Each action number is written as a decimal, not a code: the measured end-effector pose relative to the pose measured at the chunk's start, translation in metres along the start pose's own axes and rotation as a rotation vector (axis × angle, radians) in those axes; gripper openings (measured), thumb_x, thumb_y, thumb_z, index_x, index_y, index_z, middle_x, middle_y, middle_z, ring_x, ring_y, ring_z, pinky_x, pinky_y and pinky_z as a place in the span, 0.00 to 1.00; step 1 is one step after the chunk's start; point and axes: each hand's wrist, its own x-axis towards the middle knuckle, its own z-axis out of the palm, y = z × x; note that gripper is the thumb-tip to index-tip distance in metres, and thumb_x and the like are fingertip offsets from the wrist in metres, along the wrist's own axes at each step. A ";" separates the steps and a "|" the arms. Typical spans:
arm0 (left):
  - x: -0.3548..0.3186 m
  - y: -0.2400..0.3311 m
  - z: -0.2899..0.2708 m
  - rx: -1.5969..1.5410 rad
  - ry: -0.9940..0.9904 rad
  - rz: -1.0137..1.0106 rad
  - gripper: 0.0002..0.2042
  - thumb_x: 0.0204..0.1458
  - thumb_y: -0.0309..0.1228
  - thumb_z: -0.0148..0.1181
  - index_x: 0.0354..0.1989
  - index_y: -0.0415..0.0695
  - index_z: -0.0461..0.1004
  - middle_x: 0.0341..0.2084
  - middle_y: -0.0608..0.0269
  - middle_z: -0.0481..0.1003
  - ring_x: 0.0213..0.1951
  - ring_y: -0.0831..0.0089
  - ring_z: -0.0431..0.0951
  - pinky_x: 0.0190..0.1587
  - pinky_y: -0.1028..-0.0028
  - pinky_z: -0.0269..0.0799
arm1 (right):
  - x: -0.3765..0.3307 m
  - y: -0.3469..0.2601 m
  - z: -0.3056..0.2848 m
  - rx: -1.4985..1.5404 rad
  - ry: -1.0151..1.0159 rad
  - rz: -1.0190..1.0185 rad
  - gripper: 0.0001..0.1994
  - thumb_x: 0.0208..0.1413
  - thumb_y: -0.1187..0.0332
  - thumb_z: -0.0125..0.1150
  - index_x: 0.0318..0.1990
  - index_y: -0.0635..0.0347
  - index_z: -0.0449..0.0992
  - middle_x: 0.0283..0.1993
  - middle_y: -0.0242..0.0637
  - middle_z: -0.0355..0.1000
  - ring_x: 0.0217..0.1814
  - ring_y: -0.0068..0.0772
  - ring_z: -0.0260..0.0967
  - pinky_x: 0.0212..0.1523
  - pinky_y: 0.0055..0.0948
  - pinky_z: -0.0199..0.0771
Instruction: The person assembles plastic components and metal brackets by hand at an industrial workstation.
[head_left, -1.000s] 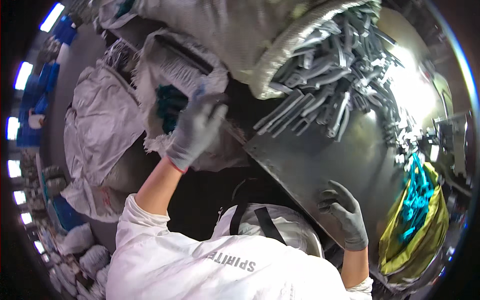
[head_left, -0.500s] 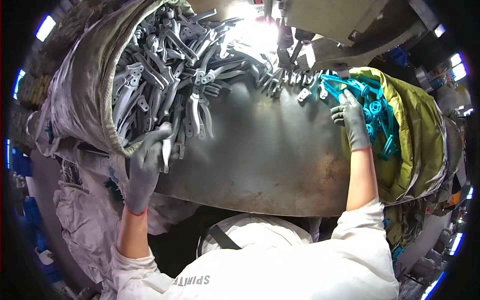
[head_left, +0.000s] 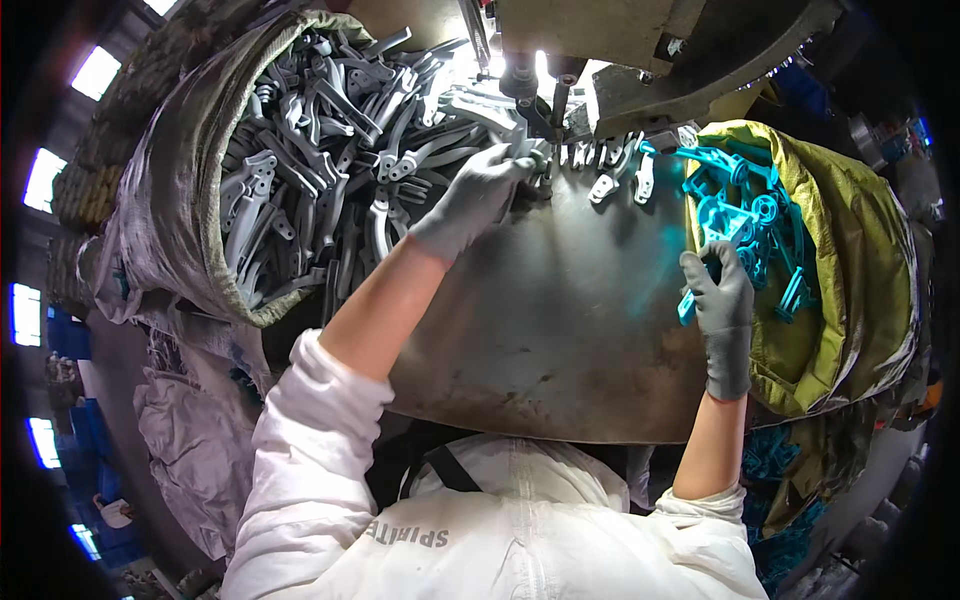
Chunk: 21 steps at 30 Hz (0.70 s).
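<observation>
My gloved left hand (head_left: 470, 205) reaches to the machine's vertical tool (head_left: 521, 85). Its fingers are closed around the end of a grey lever-like handle (head_left: 536, 152), mostly hidden by the glove and tool. At the right bag's mouth, my gloved right hand (head_left: 726, 315) pinches a teal plastic piece (head_left: 687, 307) between thumb and fingers. Part of that piece is behind the hand. More teal plastic parts (head_left: 765, 208) spill from the olive bag (head_left: 850, 250) just beyond. Grey handles (head_left: 335, 110) lie heaped at the mouth of the left woven bag (head_left: 170, 190).
The dark metal table (head_left: 520, 340) curves between the two bags. Several grey handles (head_left: 603, 187) lie near its far edge, right of the tool. A heavy machine body (head_left: 590, 35) overhangs the back. More teal parts (head_left: 770, 460) are below the table at right.
My left hand has gone from the left bag's mouth to the machine's tool, carrying a grey handle. My right hand has drawn nearer to me, with a teal piece in its fingers.
</observation>
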 end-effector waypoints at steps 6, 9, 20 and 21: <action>0.050 -0.009 -0.025 1.485 -0.014 0.678 0.05 0.45 0.25 0.56 0.29 0.43 0.76 0.25 0.59 0.74 0.30 0.64 0.74 0.35 0.68 0.71 | -0.005 -0.037 0.001 0.396 -0.165 0.052 0.33 0.53 0.75 0.50 0.67 0.56 0.47 0.37 0.34 0.68 0.26 0.16 0.64 0.23 0.16 0.69; 0.027 0.010 -0.026 1.249 -0.024 0.754 0.05 0.47 0.27 0.55 0.30 0.41 0.75 0.22 0.59 0.71 0.27 0.66 0.73 0.30 0.70 0.71 | -0.001 -0.044 0.010 0.525 -0.233 0.030 0.33 0.52 0.73 0.48 0.67 0.58 0.46 0.39 0.36 0.69 0.25 0.17 0.64 0.23 0.17 0.68; -0.026 0.046 0.012 -0.099 0.000 -0.260 0.18 0.58 0.43 0.48 0.39 0.38 0.70 0.25 0.63 0.74 0.26 0.77 0.76 0.28 0.78 0.73 | 0.063 -0.057 0.061 0.996 -0.385 0.211 0.31 0.54 0.73 0.52 0.65 0.65 0.50 0.35 0.37 0.71 0.20 0.16 0.61 0.19 0.16 0.64; -0.024 0.048 0.012 -0.091 -0.035 -0.309 0.19 0.58 0.44 0.49 0.39 0.38 0.70 0.25 0.63 0.74 0.26 0.77 0.76 0.28 0.78 0.74 | 0.063 -0.060 0.063 1.031 -0.436 0.156 0.31 0.54 0.73 0.52 0.65 0.65 0.50 0.35 0.37 0.71 0.20 0.16 0.61 0.19 0.16 0.64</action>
